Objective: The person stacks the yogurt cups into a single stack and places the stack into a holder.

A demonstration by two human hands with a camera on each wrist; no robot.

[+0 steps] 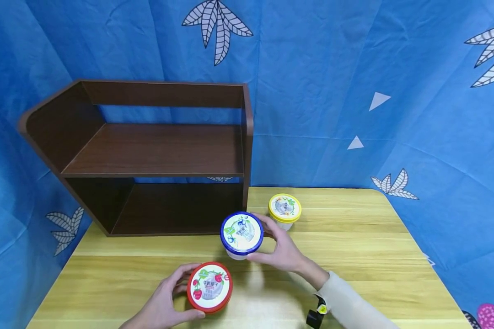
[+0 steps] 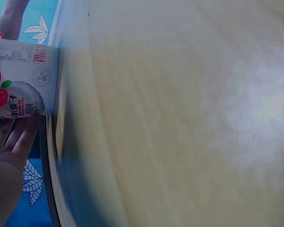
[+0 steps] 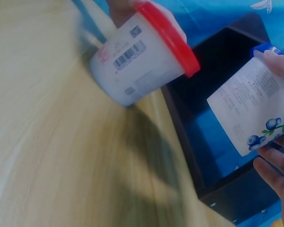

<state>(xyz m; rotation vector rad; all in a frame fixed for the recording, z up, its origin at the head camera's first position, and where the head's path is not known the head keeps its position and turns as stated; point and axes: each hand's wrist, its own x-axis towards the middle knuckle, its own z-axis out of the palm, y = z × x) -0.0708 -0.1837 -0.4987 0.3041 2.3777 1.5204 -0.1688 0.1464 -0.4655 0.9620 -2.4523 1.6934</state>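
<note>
My left hand (image 1: 174,296) grips a white tub with a red lid (image 1: 210,287) and strawberry pictures, near the front of the table. In the left wrist view, the fingers wrap the side of this strawberry tub (image 2: 23,78). A second tub, blue-lidded with blueberry pictures (image 1: 242,233), is held by my right hand (image 1: 281,249) just in front of the shelf's right end. The right wrist view shows the blueberry tub (image 3: 255,104) tilted in that view, thumb near its lid and fingers along its side. The red-lidded tub (image 3: 137,56) appears there too.
A dark brown two-tier shelf (image 1: 156,148) stands at the back left of the wooden table (image 1: 354,256). To its right sits a yellow-lidded tub (image 1: 285,208), just behind my right hand. A blue patterned cloth (image 1: 321,68) hangs behind.
</note>
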